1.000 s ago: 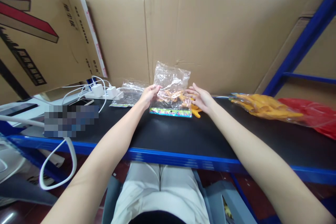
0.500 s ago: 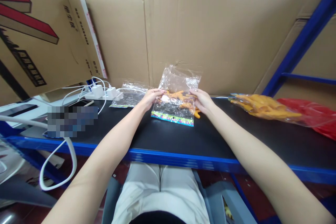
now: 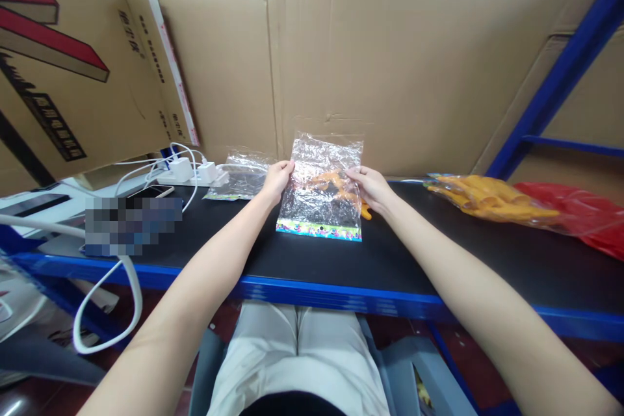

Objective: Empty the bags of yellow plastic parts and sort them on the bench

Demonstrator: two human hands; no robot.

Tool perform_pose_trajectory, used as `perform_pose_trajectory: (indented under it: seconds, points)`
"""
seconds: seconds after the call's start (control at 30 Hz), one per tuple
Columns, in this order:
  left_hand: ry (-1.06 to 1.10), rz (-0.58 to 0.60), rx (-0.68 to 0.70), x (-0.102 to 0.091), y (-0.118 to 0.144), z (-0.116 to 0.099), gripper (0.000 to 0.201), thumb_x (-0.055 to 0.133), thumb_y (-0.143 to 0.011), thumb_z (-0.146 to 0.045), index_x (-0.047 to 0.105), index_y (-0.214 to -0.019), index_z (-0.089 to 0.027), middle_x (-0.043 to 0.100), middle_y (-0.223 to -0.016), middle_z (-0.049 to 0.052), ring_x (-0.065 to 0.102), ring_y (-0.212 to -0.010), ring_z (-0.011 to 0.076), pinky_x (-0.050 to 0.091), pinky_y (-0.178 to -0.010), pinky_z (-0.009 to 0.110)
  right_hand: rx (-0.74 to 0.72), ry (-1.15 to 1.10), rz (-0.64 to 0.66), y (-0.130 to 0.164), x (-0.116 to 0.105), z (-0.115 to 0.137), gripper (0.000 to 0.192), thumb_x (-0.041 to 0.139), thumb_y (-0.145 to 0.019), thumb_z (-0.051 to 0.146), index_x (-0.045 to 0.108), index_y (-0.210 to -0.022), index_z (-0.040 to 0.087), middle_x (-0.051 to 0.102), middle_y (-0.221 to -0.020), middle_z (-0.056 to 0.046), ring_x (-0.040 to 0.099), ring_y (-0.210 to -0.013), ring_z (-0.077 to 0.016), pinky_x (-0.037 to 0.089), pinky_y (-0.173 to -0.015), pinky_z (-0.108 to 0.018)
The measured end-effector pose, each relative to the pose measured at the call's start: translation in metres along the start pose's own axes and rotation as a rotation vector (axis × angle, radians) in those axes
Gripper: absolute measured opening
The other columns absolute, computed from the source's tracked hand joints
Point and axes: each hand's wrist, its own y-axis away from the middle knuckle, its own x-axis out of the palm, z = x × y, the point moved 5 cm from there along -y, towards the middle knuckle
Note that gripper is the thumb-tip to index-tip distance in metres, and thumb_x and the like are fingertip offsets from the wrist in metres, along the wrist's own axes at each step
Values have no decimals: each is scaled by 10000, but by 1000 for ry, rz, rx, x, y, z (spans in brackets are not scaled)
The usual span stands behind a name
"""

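A clear plastic bag [image 3: 316, 205] with a colourful printed strip along its near edge is held between my two hands over the black tabletop. My left hand [image 3: 279, 180] pinches its left edge, fingers closed. On the opposite edge, my right hand [image 3: 371, 186] grips the plastic between thumb and fingers. A bright orange, branching, soft-looking item [image 3: 365, 210] shows through the film and pokes out below my right hand. Whether it lies inside or behind the bag, I cannot tell.
Another clear bag [image 3: 241, 172] lies to the left, beside white plugs and cables [image 3: 181, 170]. A bagged orange item [image 3: 492, 198] and a red one [image 3: 580, 214] lie on the right. Tall cardboard [image 3: 390, 65] stands behind; a blue rail [image 3: 336, 294] edges the table.
The bag has come down flatter and straighter, its far edge lower. My left hand has shifted slightly left and my right hand slightly left, both still on the bag.
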Motion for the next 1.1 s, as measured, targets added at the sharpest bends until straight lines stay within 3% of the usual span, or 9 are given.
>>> perform_pose_trajectory:
  seconds: [0.2, 0.33, 0.43, 0.53, 0.67, 0.73, 1.1]
  points:
    - [-14, 18, 28, 1, 2, -5, 304, 696, -735, -326, 466, -621, -164, 469, -482, -66, 449, -368, 53, 324, -388, 168, -49, 124, -23, 0, -4, 2, 313, 748, -624, 290, 452, -650, 189, 498, -574, 47, 465, -497, -62, 409, -509, -229]
    - [-41, -22, -16, 1, 5, -6, 280, 609, -811, -270, 439, -612, -172, 467, -460, -60, 517, -384, 94, 312, -382, 179, -55, 183, -46, 1, -4, 2, 395, 777, -593, 365, 420, -629, 199, 499, -540, 43, 481, -478, -74, 392, -477, -226]
    - [-79, -73, 14, 0, 7, -7, 264, 542, -854, -261, 437, -625, -180, 452, -445, -68, 448, -349, 80, 289, -387, 187, -79, 217, -71, 1, -4, 2, 450, 785, -564, 452, 413, -607, 201, 506, -521, 37, 496, -481, -89, 384, -465, -225]
    - [-175, -118, 120, -3, 6, -9, 256, 512, -870, -276, 452, -638, -186, 406, -431, -77, 380, -363, 71, 274, -420, 187, -130, 232, -99, 3, -3, 3, 481, 778, -547, 510, 415, -595, 198, 494, -517, 45, 461, -479, -81, 366, -464, -220]
    - [-338, -166, 336, -7, 5, -15, 251, 537, -851, -275, 498, -625, -173, 426, -500, -51, 405, -488, 82, 288, -498, 190, -196, 225, -135, 5, -3, 6, 480, 747, -567, 555, 428, -586, 196, 474, -520, 51, 411, -473, -68, 339, -458, -216]
    - [-369, -176, 379, -8, 3, -16, 253, 544, -846, -283, 507, -623, -171, 434, -519, -43, 408, -519, 89, 287, -516, 194, -204, 219, -153, 4, -4, 7, 473, 730, -585, 572, 441, -582, 198, 455, -503, 53, 395, -457, -70, 326, -441, -217]
    - [-221, -73, 256, -5, 4, -10, 244, 514, -861, -297, 473, -648, -188, 417, -461, -57, 375, -416, 76, 266, -441, 189, -233, 55, -198, 0, -13, 7, 341, 716, -647, 488, 523, -672, 208, 406, -458, 78, 342, -396, -63, 296, -404, -212]
